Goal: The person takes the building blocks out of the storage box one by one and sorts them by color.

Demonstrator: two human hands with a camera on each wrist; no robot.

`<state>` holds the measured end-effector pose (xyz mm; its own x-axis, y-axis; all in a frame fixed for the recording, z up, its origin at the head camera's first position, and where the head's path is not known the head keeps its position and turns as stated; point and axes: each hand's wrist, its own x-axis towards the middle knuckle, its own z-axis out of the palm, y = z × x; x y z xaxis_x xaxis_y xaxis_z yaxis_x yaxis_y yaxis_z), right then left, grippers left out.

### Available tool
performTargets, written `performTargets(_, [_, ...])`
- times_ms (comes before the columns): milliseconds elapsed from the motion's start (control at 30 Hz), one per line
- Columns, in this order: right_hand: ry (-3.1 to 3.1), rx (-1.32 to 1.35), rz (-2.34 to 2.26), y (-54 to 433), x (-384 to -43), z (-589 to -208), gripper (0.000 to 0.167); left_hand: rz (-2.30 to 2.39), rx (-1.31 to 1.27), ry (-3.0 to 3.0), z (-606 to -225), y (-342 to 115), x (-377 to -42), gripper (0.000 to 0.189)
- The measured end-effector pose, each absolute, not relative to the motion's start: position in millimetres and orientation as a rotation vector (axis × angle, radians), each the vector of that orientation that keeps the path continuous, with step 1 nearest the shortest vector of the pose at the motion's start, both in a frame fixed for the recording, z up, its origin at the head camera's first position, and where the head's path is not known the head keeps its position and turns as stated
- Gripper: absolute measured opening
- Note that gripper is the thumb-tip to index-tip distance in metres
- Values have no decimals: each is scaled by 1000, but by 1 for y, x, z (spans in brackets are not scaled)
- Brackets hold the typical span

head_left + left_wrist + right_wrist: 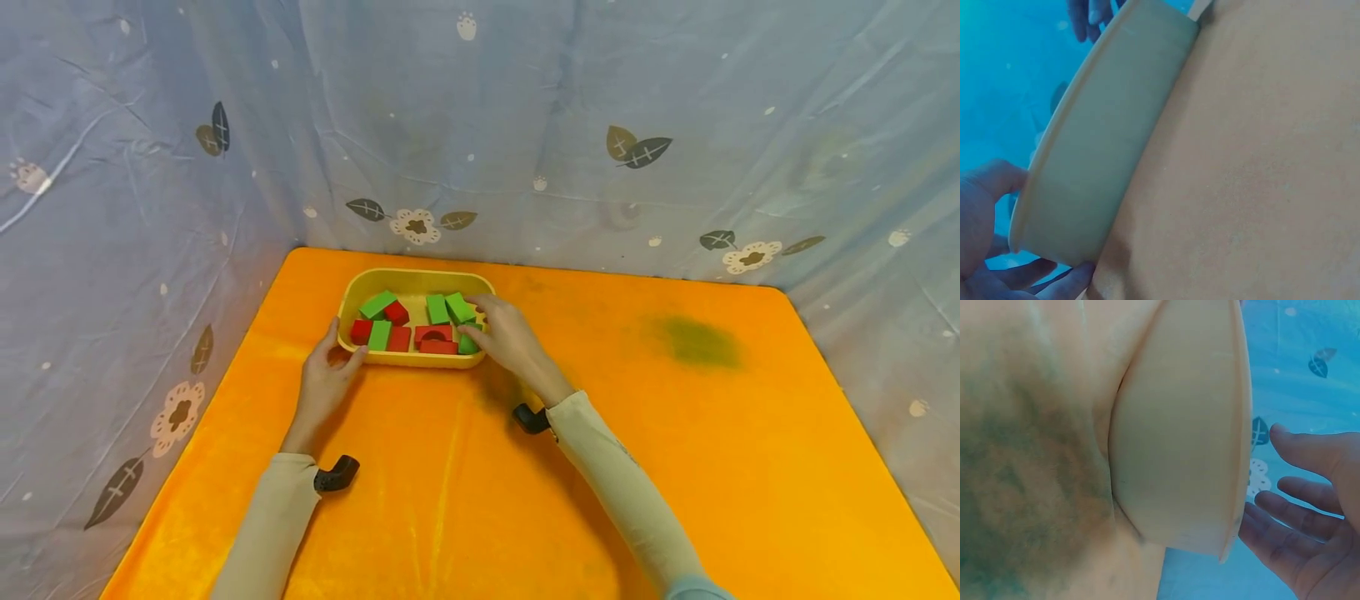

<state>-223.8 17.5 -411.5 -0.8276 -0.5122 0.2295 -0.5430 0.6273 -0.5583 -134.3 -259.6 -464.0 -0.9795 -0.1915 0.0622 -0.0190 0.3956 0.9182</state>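
I positioned the left hand point(324, 379) at the left end of the yellow plastic tray with rounded corners point(412, 360). Its thumb lay at the rim and its fingers lay around the outer wall, so that it gripped the tray. I placed the right hand point(513, 337) at the opposite end, partly over the rim. Its fingers were spread and relaxed, with nothing held between thumb and fingers; I could not tell whether a fingertip touched the rim.

The tray stood upright on the orange cloth-covered table point(675, 458), near the far edge and left of centre. It contained loose red and green blocks. At the left, a bright green rectangular block point(379, 336) stood between two red ones. Near the front wall lay a red block with an arched cutout point(433, 331). Two further green blocks point(437, 309) lay side by side toward the right. A darker green block point(470, 342) occupied the near right corner, just under the right thumb; contact could not be confirmed.

Pale beige sleeves point(630, 492) covered both forearms. A grey-blue curtain with leaf and flower prints point(525, 125) enclosed the table.
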Motion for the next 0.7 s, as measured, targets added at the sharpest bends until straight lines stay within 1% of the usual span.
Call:
performTargets(233, [-2839,892,872,8,-236,-415,53,-1648,177,-2480,-465,-260,-135,78])
performTargets(400, [-2910,827,733,-3,-244,-417,53,-1656,172,-2465,-467,-259,-135,77])
performTargets(567, [-2970,757,590,-13,-249,-422,50,-1672,175,-2457,-468,-259,-135,77])
performTargets(700, [-3004,732,440,-21,-253,-427,43,-1675,177,-2449,-468,-259,-135,77])
